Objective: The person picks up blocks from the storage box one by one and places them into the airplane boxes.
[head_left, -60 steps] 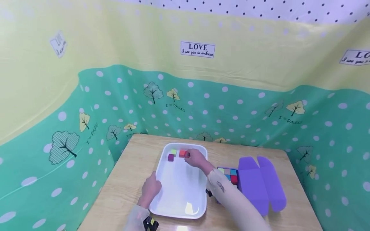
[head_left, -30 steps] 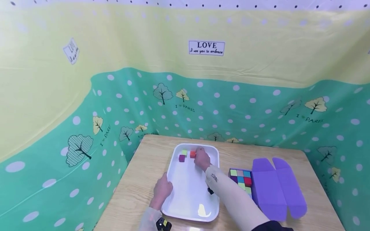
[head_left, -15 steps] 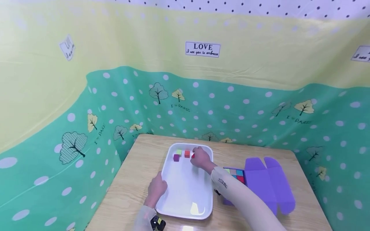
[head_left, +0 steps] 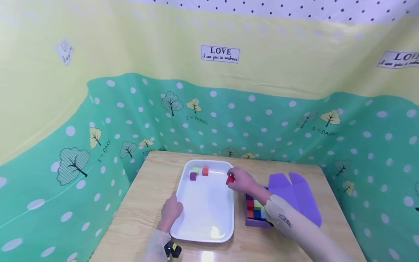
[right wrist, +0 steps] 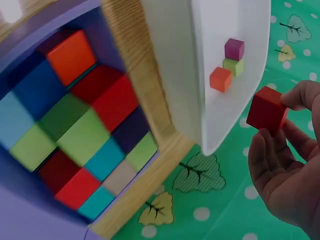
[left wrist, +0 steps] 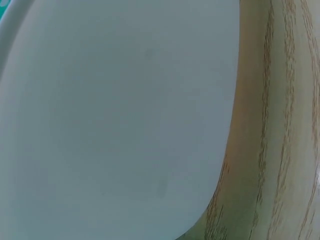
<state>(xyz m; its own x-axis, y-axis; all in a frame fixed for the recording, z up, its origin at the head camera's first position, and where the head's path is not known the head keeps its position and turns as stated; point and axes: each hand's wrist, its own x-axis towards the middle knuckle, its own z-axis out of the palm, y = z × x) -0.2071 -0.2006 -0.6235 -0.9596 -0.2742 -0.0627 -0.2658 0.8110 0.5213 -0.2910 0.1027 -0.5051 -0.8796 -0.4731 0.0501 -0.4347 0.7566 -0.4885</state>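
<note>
Pinched between the thumb and fingers of my right hand [head_left: 243,181] is a red cube [right wrist: 268,109]. In the head view this hand is above the right rim of a white tray [head_left: 206,207], on the side towards a purple box [head_left: 256,222]. My left hand [head_left: 171,210] grips the tray's left rim, thumb on the edge; its fingers are partly hidden. A purple cube [head_left: 193,176], a light green cube [head_left: 196,170] and an orange cube [head_left: 205,171] sit at the tray's far end. The left wrist view shows mostly the tray's pale surface [left wrist: 130,120].
The box, right of the tray, holds several coloured cubes, including a light green cube [right wrist: 83,137] and a blue cube [right wrist: 40,89]. Its purple lid [head_left: 306,203] lies folded back to the right. Patterned curtain [head_left: 278,127] stands behind the wooden table [head_left: 144,182].
My right hand has lifted the red cube from beside the orange cube and carried it right to the tray's edge. The left hand keeps its place on the rim.
</note>
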